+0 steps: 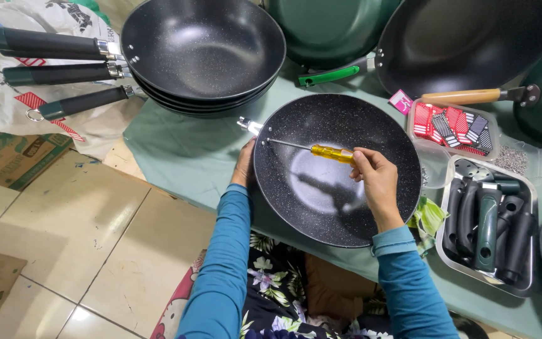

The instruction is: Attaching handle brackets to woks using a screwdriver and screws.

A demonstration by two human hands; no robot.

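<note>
While right hand [376,177] grips one screwdriver [321,151], left hand [244,164] clasps one wok [337,169]; three stacked woks [203,53] beyond.

We get bright, even overhead light, colours clean. Soft glare pools in the bowl of the black speckled non-stick wok [321,207], with a screwdriver-and-hand shadow falling across that bright patch. Broad sheen on the stacked black woks [202,44] too. Focus sharp centre frame; wide-angle lens bends the edges, and the corners soften slightly. No motion blur.
</note>
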